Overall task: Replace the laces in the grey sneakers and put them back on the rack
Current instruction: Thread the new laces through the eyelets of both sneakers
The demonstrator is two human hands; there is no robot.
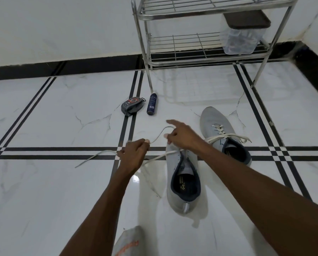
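Bare forearms, no sleeves; grey trouser knee (129,241) with orange lettering.

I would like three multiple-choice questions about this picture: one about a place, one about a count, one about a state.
1. Where does the plastic box with the dark lid stand?
A. on the rack's lower shelf
B. on the floor
C. inside a sneaker

2. How many grey sneakers lie on the floor?
A. one
B. two
C. three

3. The farther sneaker is:
A. without a lace
B. laced and tied
C. on the rack

Answers:
1 A, it sits on the lower wire shelf.
2 B, a nearer sneaker and the farther one.
3 B, its white lace ends in a bow.
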